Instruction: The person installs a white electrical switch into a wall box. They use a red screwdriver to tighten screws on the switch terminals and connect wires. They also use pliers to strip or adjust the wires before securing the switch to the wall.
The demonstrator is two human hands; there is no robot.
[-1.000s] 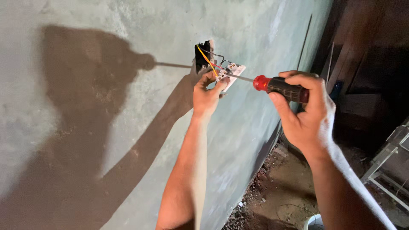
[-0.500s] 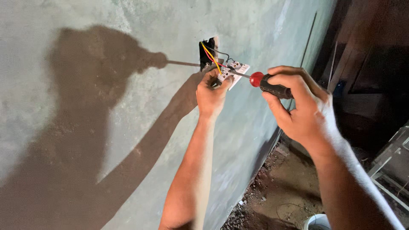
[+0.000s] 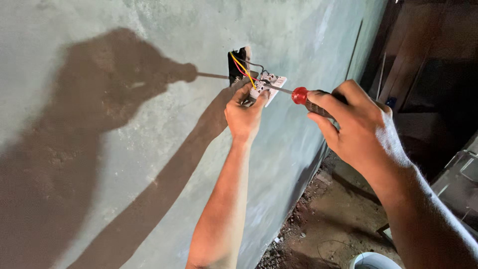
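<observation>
My left hand (image 3: 245, 114) grips a white electrical switch unit (image 3: 271, 84) pulled out from a dark wall box (image 3: 237, 64) in the grey-green plastered wall (image 3: 124, 149). Yellow, red and black wires (image 3: 245, 69) run from the box to the unit. My right hand (image 3: 358, 127) is closed around the red-and-black handle of a screwdriver (image 3: 302, 95). Its metal shaft points left, and the tip meets the back of the switch unit just above my left fingers.
The wall carries the shadows of my arms and the tool. A bare dirt floor (image 3: 338, 214) lies below on the right, with a white bucket rim (image 3: 371, 260) at the bottom edge. Dark wooden boards (image 3: 423, 60) and a grey metal frame (image 3: 460, 174) stand at the right.
Both hands have shifted slightly along the wall with the view; the screwdriver stays on the switch unit and the grips are unchanged.
</observation>
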